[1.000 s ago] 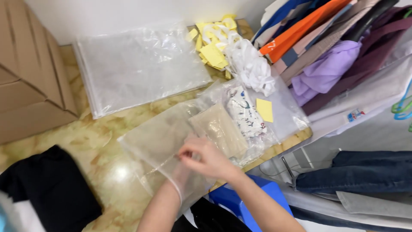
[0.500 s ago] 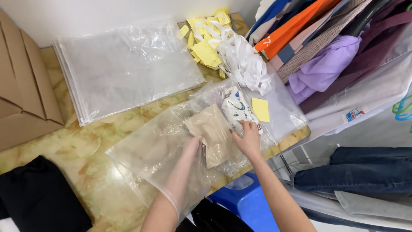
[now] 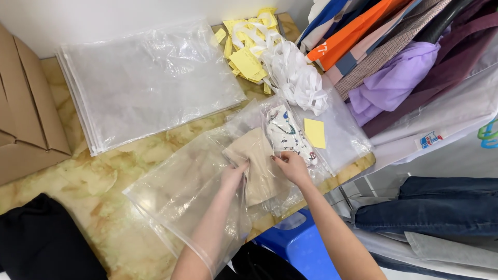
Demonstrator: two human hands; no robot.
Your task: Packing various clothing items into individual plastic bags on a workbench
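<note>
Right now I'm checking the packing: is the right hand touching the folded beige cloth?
Touching. The head view shows the right hand with fingertips pressed on the edge of the folded beige cloth, no gap visible.

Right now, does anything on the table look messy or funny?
Mostly tidy. The yellow paper tags lie scattered in a loose heap tangled with white ribbon at the table's far edge, and one yellow slip sits apart on a bagged patterned garment. Nothing looks spilled or torn.
</note>
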